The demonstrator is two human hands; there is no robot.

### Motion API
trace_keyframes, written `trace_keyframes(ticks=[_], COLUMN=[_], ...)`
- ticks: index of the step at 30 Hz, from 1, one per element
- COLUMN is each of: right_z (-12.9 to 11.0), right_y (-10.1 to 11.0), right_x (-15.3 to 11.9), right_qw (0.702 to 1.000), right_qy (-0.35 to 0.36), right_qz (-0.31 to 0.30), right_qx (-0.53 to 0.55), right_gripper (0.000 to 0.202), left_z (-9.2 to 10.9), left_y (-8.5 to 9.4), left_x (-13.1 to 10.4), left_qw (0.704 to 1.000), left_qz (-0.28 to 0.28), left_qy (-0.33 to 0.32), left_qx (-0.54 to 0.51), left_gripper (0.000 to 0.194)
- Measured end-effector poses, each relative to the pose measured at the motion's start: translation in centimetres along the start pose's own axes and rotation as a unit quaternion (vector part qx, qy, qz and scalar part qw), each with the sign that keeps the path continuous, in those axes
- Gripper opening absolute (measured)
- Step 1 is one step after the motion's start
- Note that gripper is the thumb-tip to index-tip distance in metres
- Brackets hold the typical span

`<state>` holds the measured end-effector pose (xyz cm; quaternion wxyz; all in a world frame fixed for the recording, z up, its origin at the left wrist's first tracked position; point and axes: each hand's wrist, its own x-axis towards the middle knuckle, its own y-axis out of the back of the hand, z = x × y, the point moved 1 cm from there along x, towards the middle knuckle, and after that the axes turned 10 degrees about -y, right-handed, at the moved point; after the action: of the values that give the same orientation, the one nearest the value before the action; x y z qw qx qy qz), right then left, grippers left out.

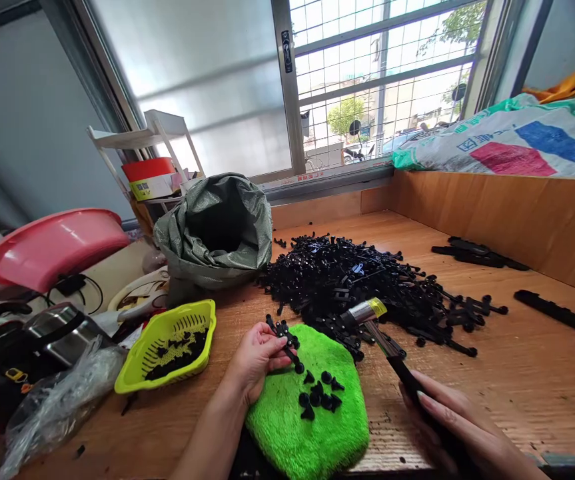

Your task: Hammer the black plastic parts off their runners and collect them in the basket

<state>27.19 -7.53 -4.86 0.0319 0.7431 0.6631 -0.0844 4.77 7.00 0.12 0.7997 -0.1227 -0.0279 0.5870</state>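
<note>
Over the edge of a green plush cloth pad [307,440], my left hand [260,357] pinches a small cluster of black plastic parts [283,337]. Several loose black plastic pieces [320,395], round-headed with short stems, lie on the pad beside that hand. My right hand [447,417] is wrapped around the black handle of a hammer [392,357]. The hammer's metal head, with a yellow label on it, is raised above the table, up and to the right of the pad. Behind both hands spreads a large heap of black plastic parts [347,273].
A yellow basket [207,333] holding small black bits stands at left. Behind it are an open dark green woven sack [187,260] and a pink basin [57,247]. Longer black strips [552,310] lie at right before a wooden board [507,213]. Clear plastic bags [67,387] sit front left.
</note>
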Motion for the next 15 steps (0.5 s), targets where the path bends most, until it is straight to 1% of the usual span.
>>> trace_keyframes(ticks=[3, 6, 9, 11, 15], right_z=[0.1, -0.4, -0.5, 0.0, 2.0], right_y=[0.1, -0.3, -0.3, 0.1, 1.9], right_x=[0.0, -0.3, -0.6, -0.5, 0.0], right_qw=[1.000, 1.000, 0.999, 0.997, 0.994], right_qy=[-0.005, -0.012, -0.018, -0.018, 0.010], right_qz=[0.011, 0.023, 0.049, 0.073, 0.080], right_qx=[-0.002, -0.005, -0.012, -0.020, -0.073], right_gripper=[0.047, 0.050, 0.053, 0.053, 0.050], left_z=[0.0, 0.0, -0.1, -0.1, -0.2], left_y=[0.1, 0.1, 0.0, -0.1, -0.2], left_x=[-0.1, 0.0, 0.1, 0.2, 0.1], left_qw=[1.000, 1.000, 1.000, 1.000, 1.000], left_qz=[-0.005, -0.004, -0.002, -0.002, -0.008], left_qy=[-0.006, -0.007, -0.007, -0.006, -0.003], left_qx=[-0.008, -0.007, -0.007, -0.006, -0.001], left_gripper=[0.022, 0.024, 0.024, 0.023, 0.024])
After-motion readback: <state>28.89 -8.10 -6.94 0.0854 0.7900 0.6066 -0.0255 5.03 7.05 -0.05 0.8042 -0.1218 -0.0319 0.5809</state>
